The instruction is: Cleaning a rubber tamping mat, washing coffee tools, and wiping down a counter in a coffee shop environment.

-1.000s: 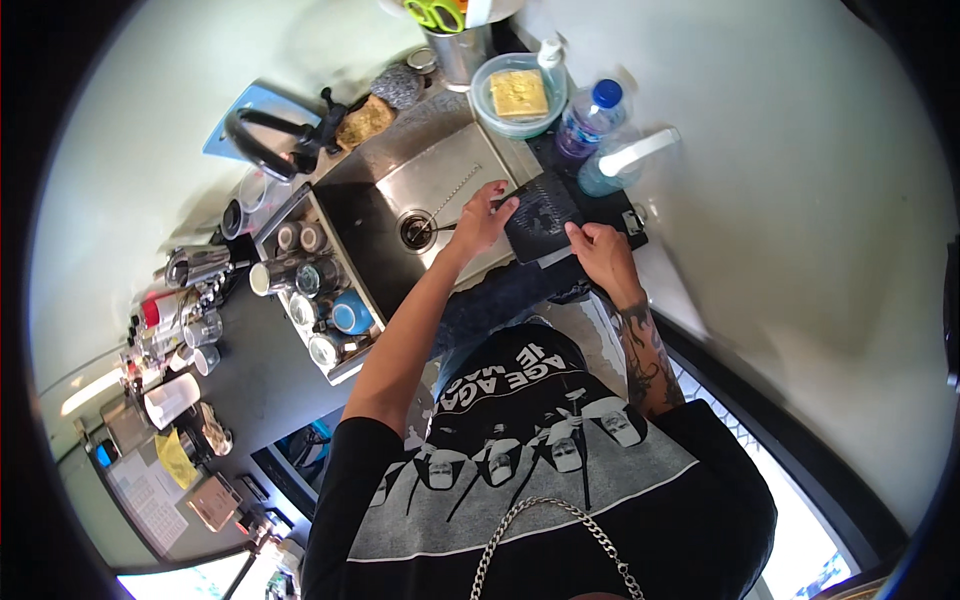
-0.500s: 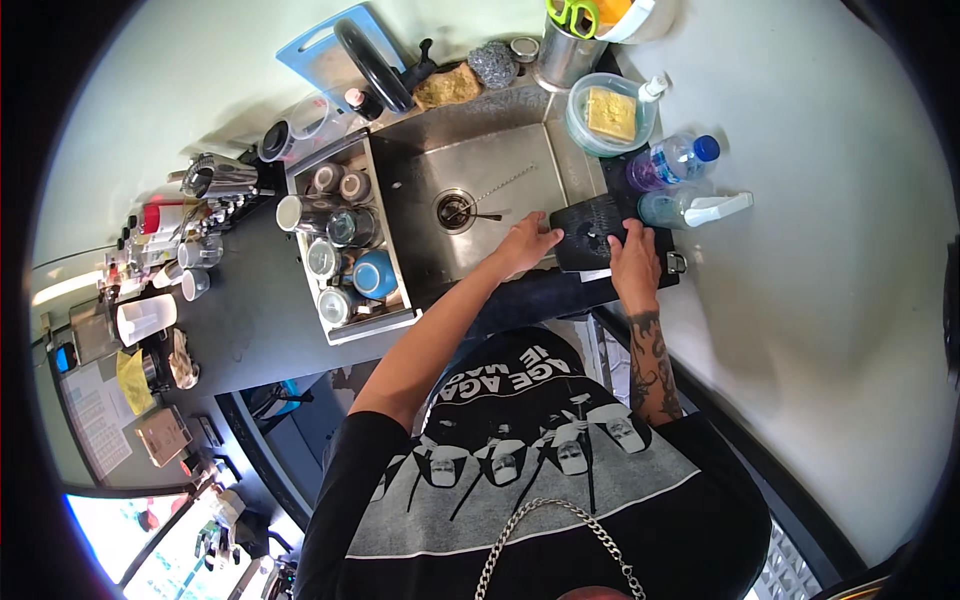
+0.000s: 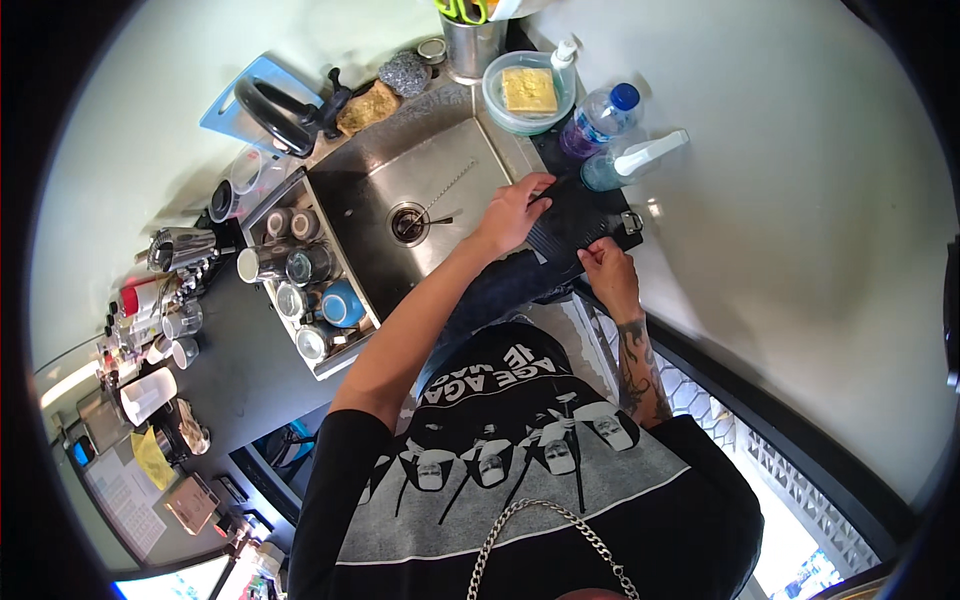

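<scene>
A flat black mat with a ridged surface lies on the counter strip to the right of the sink. My left hand rests over its left edge, fingers apart and stretched toward the mat. At the near right edge, my right hand has thumb and fingertips closed on the mat's border. In the steel sink a long twisted bar spoon lies across the drain.
Left of the sink, a metal rack holds several upturned cups and glasses. A spray bottle, a plastic bottle with a blue cap and a tub with a yellow sponge stand behind the mat. A black faucet rises at the back.
The view has swung right. My right hand has shifted from the mat's top to its near right edge, and my left hand now reaches farther along its left side.
</scene>
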Available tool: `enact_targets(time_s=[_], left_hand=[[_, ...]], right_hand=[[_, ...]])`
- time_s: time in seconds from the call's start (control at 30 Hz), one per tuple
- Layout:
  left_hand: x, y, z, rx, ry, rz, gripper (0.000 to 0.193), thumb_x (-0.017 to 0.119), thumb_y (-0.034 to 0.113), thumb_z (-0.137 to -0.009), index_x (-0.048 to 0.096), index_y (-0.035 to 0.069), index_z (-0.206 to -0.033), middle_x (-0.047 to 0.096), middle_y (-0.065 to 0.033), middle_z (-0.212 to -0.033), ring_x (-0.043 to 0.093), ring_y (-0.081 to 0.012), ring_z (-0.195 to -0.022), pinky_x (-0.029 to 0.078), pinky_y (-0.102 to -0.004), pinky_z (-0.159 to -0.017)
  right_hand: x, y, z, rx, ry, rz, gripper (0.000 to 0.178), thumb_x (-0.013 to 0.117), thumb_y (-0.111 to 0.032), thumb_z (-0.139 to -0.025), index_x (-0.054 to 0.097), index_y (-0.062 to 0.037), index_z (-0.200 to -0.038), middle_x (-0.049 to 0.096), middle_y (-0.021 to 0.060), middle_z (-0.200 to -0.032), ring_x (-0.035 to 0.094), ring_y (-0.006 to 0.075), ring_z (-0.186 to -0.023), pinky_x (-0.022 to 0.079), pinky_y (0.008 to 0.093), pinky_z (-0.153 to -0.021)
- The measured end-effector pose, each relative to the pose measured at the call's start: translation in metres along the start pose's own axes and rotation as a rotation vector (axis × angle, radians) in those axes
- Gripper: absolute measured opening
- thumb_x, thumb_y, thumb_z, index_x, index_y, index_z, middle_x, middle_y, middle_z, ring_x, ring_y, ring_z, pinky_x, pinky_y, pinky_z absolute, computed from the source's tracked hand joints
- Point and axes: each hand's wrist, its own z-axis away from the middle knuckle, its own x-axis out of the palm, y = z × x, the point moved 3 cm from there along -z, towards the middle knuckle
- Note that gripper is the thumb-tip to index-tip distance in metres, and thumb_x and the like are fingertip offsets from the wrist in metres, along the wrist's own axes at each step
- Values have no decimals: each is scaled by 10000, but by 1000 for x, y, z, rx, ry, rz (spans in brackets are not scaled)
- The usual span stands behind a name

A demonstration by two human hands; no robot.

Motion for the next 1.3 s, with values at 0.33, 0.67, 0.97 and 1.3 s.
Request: enact_targets(time_s=[0.33,0.67,0.97,1.3], left_hand=[[10,19,0,365,176,-241,326,669,77,-995,634,10,-1313,693,-224,-1293,661,-439,-1189,526,-495,-1045],[-94,53,63,-7,206,1419,436,564,476,-1100,650,70,-1237,711,-65,-978,702,-175,-838,577,-303,-726],[-163,25,241,191,309,116,454,687,266,-1018,635,33,-1404,742,-186,-1252,735,-293,-1139,580,-411,-994],[-515,-148,691,-422,1536,-630,347,726,220,-951,702,17,-1232,713,-185,-1195,682,-365,-1141,546,-459,-1007]], right_hand=[[-35,-38,7,-10,-3,-156,340,731,-364,-1004,723,-25,-980,763,164,-846,745,370,-812,566,453,-740],[-6,-169,-38,-378,-702,-1000,410,593,-365,-1109,633,-6,-1303,733,114,-1186,701,160,-1012,564,322,-890],[118,-195,6,-484,-694,-58,527,630,-331,-1093,562,32,-1468,657,193,-1427,650,249,-1291,517,372,-1058],[205,-317,182,-492,-872,86,474,678,-215,-1065,570,-6,-1476,687,158,-1384,669,210,-1231,517,342,-1060]])
